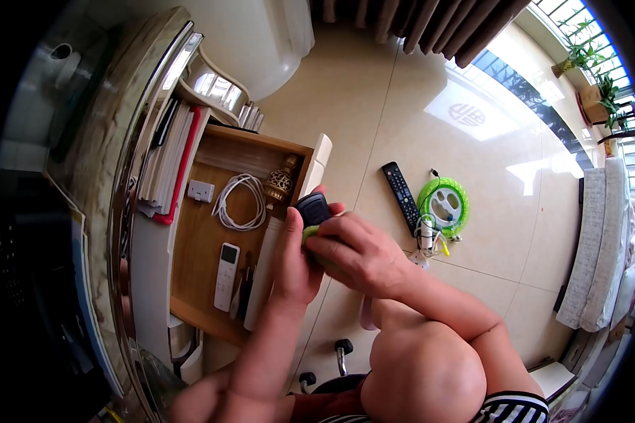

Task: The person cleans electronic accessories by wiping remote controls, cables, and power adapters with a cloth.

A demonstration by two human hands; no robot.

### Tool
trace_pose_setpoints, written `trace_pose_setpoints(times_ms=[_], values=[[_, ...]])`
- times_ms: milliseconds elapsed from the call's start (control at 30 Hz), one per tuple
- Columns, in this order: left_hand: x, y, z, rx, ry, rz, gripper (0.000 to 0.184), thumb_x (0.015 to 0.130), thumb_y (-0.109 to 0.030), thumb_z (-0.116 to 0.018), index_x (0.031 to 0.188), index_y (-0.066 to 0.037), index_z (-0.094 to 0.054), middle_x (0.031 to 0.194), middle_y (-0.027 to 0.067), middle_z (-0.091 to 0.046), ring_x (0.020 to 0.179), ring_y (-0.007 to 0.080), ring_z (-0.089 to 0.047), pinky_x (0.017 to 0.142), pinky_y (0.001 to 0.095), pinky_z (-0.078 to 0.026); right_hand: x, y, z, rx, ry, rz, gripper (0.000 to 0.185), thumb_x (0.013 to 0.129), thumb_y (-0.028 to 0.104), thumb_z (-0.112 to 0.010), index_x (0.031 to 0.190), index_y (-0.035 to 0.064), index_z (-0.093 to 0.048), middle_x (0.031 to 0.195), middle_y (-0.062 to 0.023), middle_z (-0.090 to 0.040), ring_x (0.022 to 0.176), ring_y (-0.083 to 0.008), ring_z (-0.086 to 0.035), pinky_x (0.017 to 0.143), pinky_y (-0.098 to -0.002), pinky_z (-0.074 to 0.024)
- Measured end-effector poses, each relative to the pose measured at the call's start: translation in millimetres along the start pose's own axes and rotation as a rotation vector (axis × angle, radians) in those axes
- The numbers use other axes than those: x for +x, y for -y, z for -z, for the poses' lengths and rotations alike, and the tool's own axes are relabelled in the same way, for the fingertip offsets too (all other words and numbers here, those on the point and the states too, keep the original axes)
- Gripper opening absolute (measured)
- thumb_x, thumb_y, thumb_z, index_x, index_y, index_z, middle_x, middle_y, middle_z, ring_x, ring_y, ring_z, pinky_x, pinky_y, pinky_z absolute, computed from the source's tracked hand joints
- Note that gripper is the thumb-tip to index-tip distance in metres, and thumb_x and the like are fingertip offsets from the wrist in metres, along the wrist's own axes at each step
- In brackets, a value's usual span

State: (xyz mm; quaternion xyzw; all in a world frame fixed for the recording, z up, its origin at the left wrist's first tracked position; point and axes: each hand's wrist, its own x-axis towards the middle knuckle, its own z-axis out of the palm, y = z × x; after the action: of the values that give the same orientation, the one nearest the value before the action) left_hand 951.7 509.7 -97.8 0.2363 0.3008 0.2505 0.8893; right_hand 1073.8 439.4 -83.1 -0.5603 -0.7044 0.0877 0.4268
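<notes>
Both hands busy over an open drawer

So in the head view, our left grip (pixel 298 262) is curled around a dark object (pixel 312 209), held up just beside the open drawer (pixel 206 236). Our right grip (pixel 363 257) has its fingers bunched and closed on a green piece (pixel 310 233), right up against the dark object. We can't really tell what either one is, tbh. In the drawer we've got a white plug (pixel 200 190), a coiled white cable (pixel 223 210), a gold ornament (pixel 280 180) and a white remote (pixel 226 278). On the floor (pixel 346 92), a black remote (pixel 401 197) lies beside a green-rimmed ring (pixel 462 206).
</notes>
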Motion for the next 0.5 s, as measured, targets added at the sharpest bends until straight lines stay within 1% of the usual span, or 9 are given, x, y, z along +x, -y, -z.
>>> trace_pose_setpoints(times_ms=[33,100,200,267,333,400,433,500], values=[[0,-1,1,0.000,-0.003,-0.003,0.060,0.101,-0.051,-0.028,0.143,-0.009,-0.034,0.120,0.0108,-0.056,0.109,0.0188,-0.054,0.097,0.0352,-0.042,-2,-3,2,-0.022,0.002,-0.050,0.038,0.064,0.003,-0.071,0.101,0.0041,-0.064,0.097,-0.0097,-0.055,0.087,-0.0269,-0.058,0.073,-0.0361,-0.0519],[0,-1,3,-0.073,0.022,-0.003,0.059,0.101,-0.050,-0.028,0.144,-0.010,-0.032,0.124,0.0103,-0.055,0.114,0.0199,-0.052,0.100,0.0363,-0.040,-8,-10,7,-0.037,-0.009,-0.125,0.043,0.061,0.002,-0.074,0.102,0.0053,-0.064,0.097,-0.0102,-0.055,0.088,-0.0282,-0.058,0.074,-0.0364,-0.0519],[-2,-1,-6,-0.100,0.015,-0.005,0.059,0.101,-0.050,-0.028,0.145,-0.012,-0.030,0.125,0.0095,-0.053,0.116,0.0204,-0.050,0.101,0.0373,-0.039,-12,-15,10,-0.061,-0.026,-0.171,0.042,0.061,0.002,-0.074,0.102,0.0051,-0.064,0.097,-0.0100,-0.055,0.088,-0.0282,-0.059,0.074,-0.0359,-0.0520],[-2,1,-7,-0.085,0.008,-0.009,0.058,0.101,-0.050,-0.027,0.145,-0.012,-0.030,0.125,0.0097,-0.053,0.115,0.0201,-0.051,0.101,0.0371,-0.040,-8,-8,10,-0.078,-0.020,-0.175,0.040,0.063,0.002,-0.073,0.102,0.0046,-0.064,0.097,-0.0093,-0.056,0.088,-0.0275,-0.059,0.075,-0.0352,-0.0521],[-2,1,-5,-0.073,-0.004,-0.025,0.058,0.101,-0.051,-0.027,0.145,-0.013,-0.030,0.125,0.0099,-0.053,0.115,0.0199,-0.051,0.101,0.0369,-0.040,-7,0,4,0.016,0.018,-0.072,0.037,0.065,0.003,-0.073,0.101,0.0038,-0.064,0.098,-0.0092,-0.056,0.088,-0.0270,-0.059,0.075,-0.0353,-0.0521],[-1,4,3,-0.068,0.009,0.015,0.059,0.101,-0.051,-0.027,0.145,-0.012,-0.030,0.125,0.0104,-0.053,0.114,0.0203,-0.052,0.101,0.0368,-0.041,-9,5,-1,0.111,0.090,-0.011,0.048,0.058,0.003,-0.075,0.105,0.0048,-0.065,0.102,-0.0090,-0.057,0.085,-0.0274,-0.060,0.075,-0.0366,-0.0530],[1,4,5,-0.099,0.040,0.006,0.059,0.101,-0.050,-0.026,0.145,-0.012,-0.030,0.126,0.0110,-0.053,0.114,0.0210,-0.052,0.101,0.0366,-0.041,-8,6,1,0.109,0.083,-0.031,0.048,0.059,0.003,-0.075,0.106,0.0045,-0.065,0.102,-0.0095,-0.056,0.084,-0.0276,-0.060,0.075,-0.0366,-0.0530],[-1,4,3,-0.102,0.029,0.014,0.059,0.101,-0.050,-0.026,0.145,-0.011,-0.030,0.126,0.0108,-0.053,0.115,0.0210,-0.052,0.101,0.0363,-0.040,-7,4,1,0.107,0.077,-0.056,0.048,0.060,0.003,-0.075,0.106,0.0043,-0.064,0.102,-0.0101,-0.056,0.083,-0.0277,-0.060,0.075,-0.0366,-0.0530]])
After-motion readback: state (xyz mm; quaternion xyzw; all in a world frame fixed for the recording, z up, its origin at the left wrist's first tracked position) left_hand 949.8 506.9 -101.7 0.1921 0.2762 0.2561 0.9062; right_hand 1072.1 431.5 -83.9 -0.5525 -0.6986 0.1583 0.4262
